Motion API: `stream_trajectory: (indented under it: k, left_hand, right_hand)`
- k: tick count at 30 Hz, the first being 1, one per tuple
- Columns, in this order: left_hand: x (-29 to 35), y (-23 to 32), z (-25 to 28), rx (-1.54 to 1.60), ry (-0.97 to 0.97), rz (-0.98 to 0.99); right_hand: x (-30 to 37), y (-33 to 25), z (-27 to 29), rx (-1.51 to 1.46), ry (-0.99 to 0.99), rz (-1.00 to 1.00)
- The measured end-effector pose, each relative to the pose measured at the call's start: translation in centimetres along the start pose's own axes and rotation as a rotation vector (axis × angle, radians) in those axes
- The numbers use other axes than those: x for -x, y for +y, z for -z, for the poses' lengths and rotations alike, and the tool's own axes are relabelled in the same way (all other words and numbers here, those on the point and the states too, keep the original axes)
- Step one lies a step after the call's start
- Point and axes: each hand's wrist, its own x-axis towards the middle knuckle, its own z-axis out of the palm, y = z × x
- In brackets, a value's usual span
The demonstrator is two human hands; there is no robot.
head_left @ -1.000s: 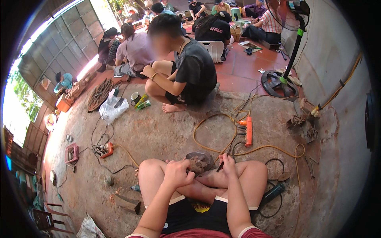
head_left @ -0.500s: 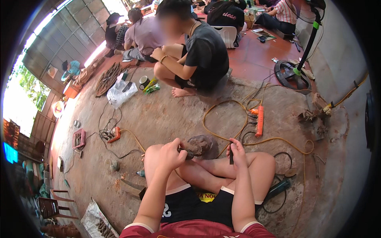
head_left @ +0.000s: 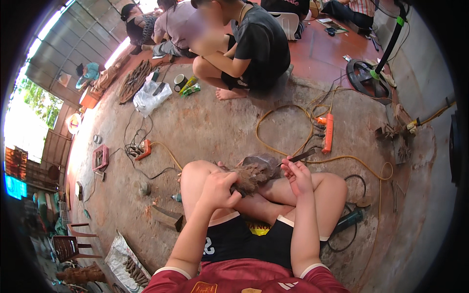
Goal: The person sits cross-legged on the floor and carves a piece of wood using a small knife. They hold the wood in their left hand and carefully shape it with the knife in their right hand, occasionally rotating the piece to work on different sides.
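I sit cross-legged on the ground. My left hand (head_left: 221, 189) is closed on a rough, brown, root-like piece of wood (head_left: 250, 178) with a ragged surface, held above my crossed shins. Just beyond it lies a dark, rounded lump (head_left: 265, 161), partly hidden; I cannot tell what it is. In my right hand (head_left: 297, 177), raised over my right shin, a thin dark flat blade (head_left: 303, 155) is pinched between the fingers. It points up and to the right, apart from the wood.
An orange power strip (head_left: 328, 133) with yellow cord lies ahead right; another strip (head_left: 143, 150) is left. A wooden block (head_left: 167, 217) sits by my left knee, a dark green power tool (head_left: 348, 225) by my right. A person (head_left: 259, 44) squats ahead.
The blade in my right hand has swung from pointing down to pointing up and right. The wood in my left hand has turned, showing more of its ragged side. The whole view has shifted slightly.
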Motion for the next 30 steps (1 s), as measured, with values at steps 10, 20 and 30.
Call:
stream_trajectory:
  k: [10, 20, 30]
  left_hand:
    - [1.5, 1.6, -2.1, 0.008, 0.019, -0.043]
    - [2.7, 1.9, -2.6, -0.019, 0.031, -0.030]
    - [4.2, 3.8, -4.1, -0.038, 0.073, -0.059]
  right_hand:
    - [0.3, 1.2, -1.4, 0.138, 0.072, 0.014]
    - [1.1, 2.2, -2.4, 0.212, -0.013, 0.013]
    - [2.2, 2.8, -3.3, 0.333, -0.056, -0.015]
